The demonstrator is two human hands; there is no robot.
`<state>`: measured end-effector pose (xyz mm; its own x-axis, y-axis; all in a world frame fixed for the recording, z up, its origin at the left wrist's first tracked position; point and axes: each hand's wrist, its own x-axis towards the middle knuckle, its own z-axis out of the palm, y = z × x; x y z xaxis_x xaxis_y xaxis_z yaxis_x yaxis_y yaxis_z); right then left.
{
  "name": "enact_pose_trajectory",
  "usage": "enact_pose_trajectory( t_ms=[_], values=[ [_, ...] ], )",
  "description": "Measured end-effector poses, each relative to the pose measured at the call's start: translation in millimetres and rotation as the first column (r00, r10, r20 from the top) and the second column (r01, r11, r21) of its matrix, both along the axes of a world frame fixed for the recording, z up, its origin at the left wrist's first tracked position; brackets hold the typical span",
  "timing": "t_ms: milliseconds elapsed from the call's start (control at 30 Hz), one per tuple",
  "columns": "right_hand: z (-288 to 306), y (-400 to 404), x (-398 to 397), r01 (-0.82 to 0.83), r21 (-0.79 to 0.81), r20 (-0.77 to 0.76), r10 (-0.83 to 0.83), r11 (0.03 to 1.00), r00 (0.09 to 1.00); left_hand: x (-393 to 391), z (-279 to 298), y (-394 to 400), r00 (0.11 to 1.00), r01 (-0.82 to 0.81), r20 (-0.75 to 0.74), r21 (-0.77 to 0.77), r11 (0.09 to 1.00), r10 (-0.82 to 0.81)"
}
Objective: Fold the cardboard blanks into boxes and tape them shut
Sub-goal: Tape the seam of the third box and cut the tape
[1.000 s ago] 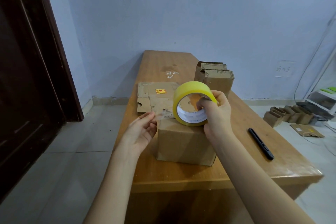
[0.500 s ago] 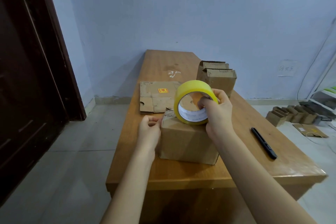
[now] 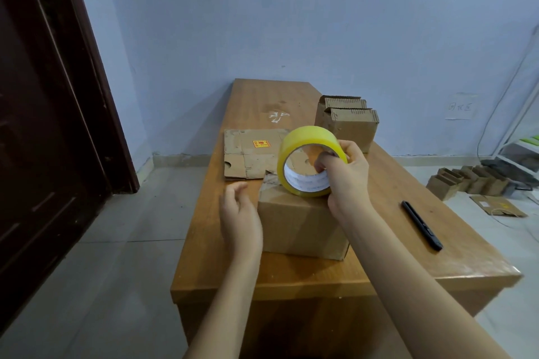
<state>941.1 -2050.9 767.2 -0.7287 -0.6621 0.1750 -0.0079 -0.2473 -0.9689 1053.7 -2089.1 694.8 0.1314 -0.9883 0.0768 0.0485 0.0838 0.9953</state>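
A folded brown cardboard box (image 3: 300,224) stands on the wooden table (image 3: 393,259). On its top rests a roll of yellow tape (image 3: 306,163), and my right hand (image 3: 345,175) grips the roll with fingers through its core. A clear tape strip runs from the roll over the box's far left corner. My left hand (image 3: 239,213) lies against the box's left side, fingers loosely curled and holding nothing. A flat cardboard blank (image 3: 250,154) with a red and yellow sticker lies just behind the box.
Two folded boxes (image 3: 348,125) stand at the table's right edge further back. A black pen-like tool (image 3: 421,224) lies on the table to the right. Several small boxes (image 3: 466,183) sit on the floor at right. A dark door (image 3: 43,114) is at left.
My left hand came in from the left to the box's left side, pressed the tape end near the top corner, then slid down the side. The roll stayed on the box top.
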Motion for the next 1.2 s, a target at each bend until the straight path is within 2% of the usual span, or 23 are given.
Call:
enact_pose_trajectory(
  t_ms=[67, 133, 167, 333, 400, 433, 467, 500, 533, 567, 633, 700, 767, 833, 867, 933, 1033, 1133, 1200],
  values=[
    [-0.3, -0.5, -0.3, 0.003, -0.002, 0.001, -0.003, 1.000, 1.000, -0.2, -1.0, 10.7, 0.985, 0.143, -0.074, -0.153, 0.978, -0.156],
    [-0.4, -1.2, -1.2, 0.006, -0.006, 0.000, -0.006, 1.000, 1.000, -2.9, 0.6, 18.1, 0.938, 0.320, -0.074, -0.190, 0.928, -0.338],
    [-0.7, -1.2, -1.4, 0.007, -0.004, -0.001, -0.007, 1.000, 1.000, -3.8, 0.2, 19.1, 0.926, 0.358, -0.056, -0.180, 0.916, -0.373],
    [-1.1, -1.2, -1.5, 0.011, 0.000, -0.005, -0.011, 1.000, 1.000, -0.9, -7.8, 17.6, 0.935, 0.355, 0.009, 0.007, 0.935, -0.355],
    [-1.2, -1.4, -2.2, 0.014, -0.003, -0.002, -0.014, 1.000, 1.000, 2.2, -9.9, 18.7, 0.924, 0.366, 0.109, 0.013, 0.930, -0.366],
    [-1.5, -1.4, -2.1, 0.013, -0.004, -0.003, -0.013, 1.000, 1.000, 5.2, -9.3, 19.6, 0.920, 0.325, 0.256, -0.069, 0.943, -0.298],
    [-1.8, -1.3, -1.9, 0.008, -0.006, -0.006, -0.008, 1.000, 1.000, 9.2, -6.5, 18.9, 0.894, 0.252, 0.426, -0.222, 0.942, -0.139],
    [-2.3, -1.8, -2.0, 0.003, -0.010, -0.008, -0.003, 1.000, 1.000, 12.5, -2.4, 17.8, 0.837, 0.200, 0.545, -0.399, 0.895, 0.055],
    [-2.3, -2.2, -2.2, -0.003, -0.012, -0.011, 0.002, 1.000, 1.000, 13.4, 2.3, 16.9, 0.769, 0.220, 0.616, -0.509, 0.832, 0.173],
    [-2.1, -3.0, -2.5, -0.005, -0.012, -0.013, 0.005, 1.000, 1.000, 13.4, 7.4, 16.7, 0.699, 0.303, 0.692, -0.514, 0.803, 0.179],
    [-3.1, -4.9, -3.3, -0.010, -0.013, -0.020, 0.010, 1.000, 1.000, 10.2, 11.4, 18.4, 0.582, 0.412, 0.807, -0.394, 0.821, 0.095],
    [-4.3, -5.0, -2.6, -0.029, -0.018, -0.068, 0.027, 0.999, 0.997, 10.4, 8.3, 17.5, 0.512, 0.413, 0.849, -0.380, 0.828, 0.133],
    [-6.7, -1.5, -6.3, -0.056, 0.041, -0.301, 0.066, 0.998, 0.951, 12.5, 7.5, 16.1, 0.465, 0.412, 0.865, -0.401, 0.818, 0.190],
    [-6.4, 5.2, -17.3, -0.055, 0.218, -0.580, 0.175, 0.974, 0.796, 13.2, 5.7, 12.6, 0.439, 0.420, 0.870, -0.421, 0.804, 0.226],
    [-6.0, 7.9, -25.0, -0.049, 0.294, -0.645, 0.235, 0.955, 0.727, 13.2, 5.2, 11.8, 0.438, 0.424, 0.870, -0.423, 0.801, 0.228],
    [-4.5, 12.3, -33.7, -0.068, 0.351, -0.653, 0.296, 0.934, 0.697, 12.7, 6.6, 13.3, 0.423, 0.425, 0.878, -0.411, 0.806, 0.225],
    [-8.2, 13.3, -30.9, -0.028, 0.296, -0.666, 0.227, 0.955, 0.711, 11.8, 8.3, 15.2, 0.412, 0.427, 0.880, -0.415, 0.803, 0.236],
    [-13.4, 13.9, -32.0, -0.032, 0.163, -0.549, 0.118, 0.986, 0.827, 12.8, 7.8, 14.7, 0.396, 0.427, 0.884, -0.418, 0.802, 0.250],
    [-15.6, 13.5, -37.1, 0.012, 0.052, -0.366, 0.008, 0.999, 0.931, 13.4, 7.7, 14.1, 0.366, 0.433, 0.894, -0.410, 0.803, 0.259]
  ],
)
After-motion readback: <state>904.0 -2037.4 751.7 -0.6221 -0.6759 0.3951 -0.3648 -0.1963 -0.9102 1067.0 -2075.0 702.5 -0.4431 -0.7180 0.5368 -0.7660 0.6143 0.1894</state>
